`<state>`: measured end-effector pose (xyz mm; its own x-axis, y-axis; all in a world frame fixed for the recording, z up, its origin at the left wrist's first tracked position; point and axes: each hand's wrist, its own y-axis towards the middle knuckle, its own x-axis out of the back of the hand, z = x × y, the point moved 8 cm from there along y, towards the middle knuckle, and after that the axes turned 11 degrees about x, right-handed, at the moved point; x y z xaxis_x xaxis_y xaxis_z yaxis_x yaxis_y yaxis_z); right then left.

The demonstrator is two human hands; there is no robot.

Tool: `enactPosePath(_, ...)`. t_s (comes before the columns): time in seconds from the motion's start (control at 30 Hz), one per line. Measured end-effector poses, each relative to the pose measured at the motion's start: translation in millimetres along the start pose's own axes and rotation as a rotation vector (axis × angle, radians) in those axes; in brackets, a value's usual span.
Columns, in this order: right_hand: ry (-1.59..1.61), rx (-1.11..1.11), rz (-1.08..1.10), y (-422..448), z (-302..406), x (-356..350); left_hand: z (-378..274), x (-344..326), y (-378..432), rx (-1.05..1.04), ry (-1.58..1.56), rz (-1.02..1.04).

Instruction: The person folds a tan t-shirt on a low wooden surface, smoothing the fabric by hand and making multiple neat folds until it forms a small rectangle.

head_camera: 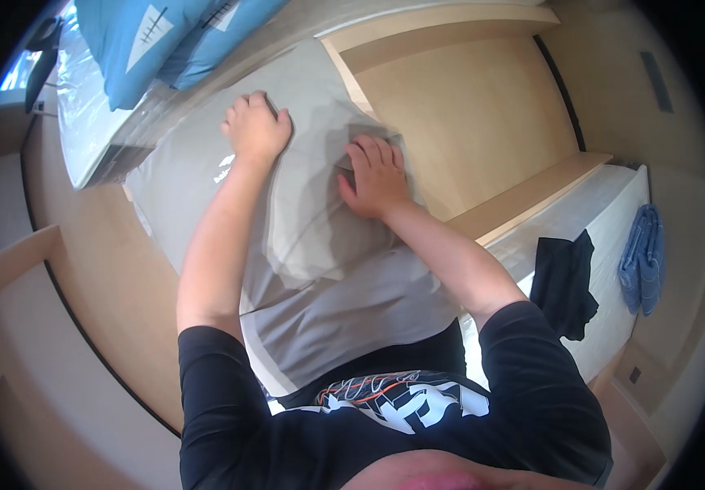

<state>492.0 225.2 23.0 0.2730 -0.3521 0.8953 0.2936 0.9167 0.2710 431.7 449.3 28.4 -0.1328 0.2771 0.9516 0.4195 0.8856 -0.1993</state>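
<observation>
A grey cloth garment (322, 239) with small white lettering lies spread out before me, its near edge reaching my waist. My left hand (257, 128) rests palm down on its far part, thumb apart and fingers slightly bent. On the garment's right side lies my right hand (380, 177), fingers spread and bent over a small fold, the thumb apart. Neither hand shows cloth pinched between thumb and fingers. The palms and the cloth under them are hidden. Creases run across the near part of the garment.
Blue pillows (150, 49) lie on a plastic-wrapped mattress (89, 135) at the upper left. A wooden bed frame (469, 110) is on the right. Beyond its rail, a second mattress (610, 343) carries a black cloth (564, 282) and a folded blue cloth (643, 260).
</observation>
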Motion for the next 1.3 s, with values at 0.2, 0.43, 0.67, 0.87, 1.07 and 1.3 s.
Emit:
enactPosePath(0.2,0.126,-0.009,-0.083,0.0,-5.2,-8.4,21.9,-23.1,35.7,0.088,-0.002,0.362)
enactPosePath(0.43,0.129,0.082,-0.363,-0.2,-9.1,42.5,12.9,4.6,14.8,0.437,-0.973,0.547)
enactPosePath(0.67,0.092,0.301,0.04,-8.3,5.9,25.5,30.6,13.1,-31.2,0.011,-0.016,-0.089)
enactPosePath(0.87,-0.043,-0.257,-0.294,13.1,-93.5,28.4,28.0,-2.9,-71.7,-0.419,0.039,-0.368)
enactPosePath(1.07,0.74,-0.688,0.277,-14.9,-135.9,-34.6,26.3,-7.1,-73.3,-0.382,0.003,-0.35)
enactPosePath(1.3,0.304,0.223,0.196,-46.8,48.8,52.7,89.9,52.7,-109.3,-0.344,-0.512,-0.454)
